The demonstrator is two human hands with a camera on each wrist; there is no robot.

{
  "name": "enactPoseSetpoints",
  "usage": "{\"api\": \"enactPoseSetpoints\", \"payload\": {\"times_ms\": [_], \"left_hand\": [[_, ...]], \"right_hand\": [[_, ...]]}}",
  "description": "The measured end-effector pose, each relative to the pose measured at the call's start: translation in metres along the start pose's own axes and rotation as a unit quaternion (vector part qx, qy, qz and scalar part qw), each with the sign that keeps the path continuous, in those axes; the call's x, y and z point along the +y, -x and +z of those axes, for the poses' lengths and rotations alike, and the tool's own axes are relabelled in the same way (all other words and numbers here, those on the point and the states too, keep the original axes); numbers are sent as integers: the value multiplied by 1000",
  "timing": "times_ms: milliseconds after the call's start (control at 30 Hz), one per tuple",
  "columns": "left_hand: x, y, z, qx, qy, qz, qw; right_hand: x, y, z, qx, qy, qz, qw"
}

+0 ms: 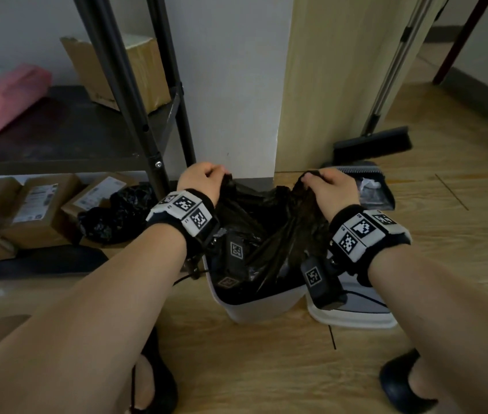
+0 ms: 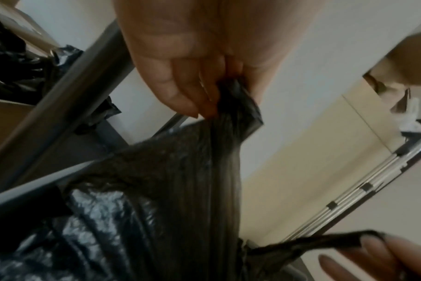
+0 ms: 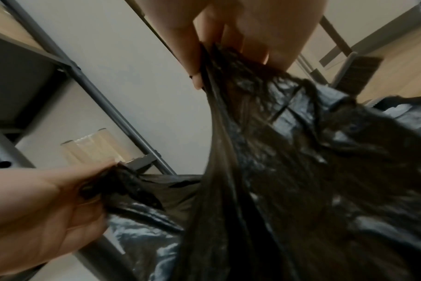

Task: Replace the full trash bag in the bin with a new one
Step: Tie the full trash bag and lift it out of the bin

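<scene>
Trash bag (image 1: 260, 228), thin crinkled glossy black plastic, sits in the white bin (image 1: 266, 306); left hand (image 1: 202, 182) and right hand (image 1: 330, 186) each pinch a gathered, stretched corner.

Both forearms are bare, with no sleeves. Each wrist wears a black band (image 1: 369, 234) carrying white blocks printed with black square-code markers (a small black camera unit (image 1: 321, 280) with its own marker hangs beneath). Dark slip-on sandals (image 1: 402, 383) cover the feet.

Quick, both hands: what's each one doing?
Left hand: pinching one top edge of the black trash bag.
Right hand: gripping the opposite top edge.
</scene>
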State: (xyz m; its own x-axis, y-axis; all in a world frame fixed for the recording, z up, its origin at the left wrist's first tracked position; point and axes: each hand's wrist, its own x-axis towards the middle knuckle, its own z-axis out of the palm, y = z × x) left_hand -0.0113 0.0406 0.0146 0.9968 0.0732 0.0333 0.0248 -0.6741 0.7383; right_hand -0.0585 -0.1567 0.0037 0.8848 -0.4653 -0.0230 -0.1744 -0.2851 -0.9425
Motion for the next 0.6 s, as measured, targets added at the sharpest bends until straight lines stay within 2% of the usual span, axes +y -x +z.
{"api": "enactPoseSetpoints", "payload": {"times_ms": [100,200,267,333,467,600], "left_hand": [[-2,-2,-8,29,51,-5,998],[-6,4,-14,-18,70,-13,997],[-11,9,-17,-53,74,-44,995],[-13,21,-19,-68,70,-93,991],[-26,41,-13,-68,-62,-158,983],[-40,42,-5,-66,46,-167,983]], "right_hand": [[-9,10,1,-12,-57,19,998],[-20,24,1,-29,-171,45,984],[-24,34,0,-40,-250,63,965],[-24,41,-1,-41,-243,64,967],[-15,51,-2,-59,-194,54,978],[-9,57,-6,-87,-163,53,981]]}}
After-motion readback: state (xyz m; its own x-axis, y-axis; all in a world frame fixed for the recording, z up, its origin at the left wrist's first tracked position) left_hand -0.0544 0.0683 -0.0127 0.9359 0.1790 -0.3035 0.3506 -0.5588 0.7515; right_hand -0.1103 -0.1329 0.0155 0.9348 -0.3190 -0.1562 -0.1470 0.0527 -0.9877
